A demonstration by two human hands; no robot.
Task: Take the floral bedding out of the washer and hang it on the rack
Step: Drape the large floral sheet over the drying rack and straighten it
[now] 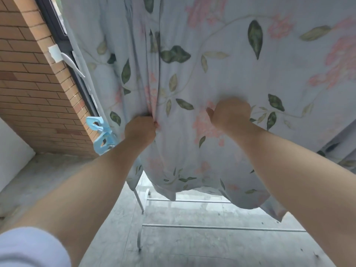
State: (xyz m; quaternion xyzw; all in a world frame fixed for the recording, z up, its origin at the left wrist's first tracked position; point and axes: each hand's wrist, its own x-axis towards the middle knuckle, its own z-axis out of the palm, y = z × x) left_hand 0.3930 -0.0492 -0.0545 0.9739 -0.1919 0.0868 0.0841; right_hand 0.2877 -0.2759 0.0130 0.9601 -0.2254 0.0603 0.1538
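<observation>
The floral bedding (221, 70), pale blue with green leaves and pink flowers, hangs over the drying rack and fills most of the view. Its lower edge dangles just above the rack's bottom bars (192, 201). My left hand (139, 131) grips a bunched vertical fold of the bedding. My right hand (230, 112) is a little blurred and holds the cloth a short way to the right, fingers curled into it. The washer is out of view.
A brick wall (34, 89) with a dark window frame (55, 24) stands at the left. Blue plastic clips (101, 134) hang beside the bedding's left edge. The rack's white legs (139, 201) stand on a grey concrete floor (192, 247).
</observation>
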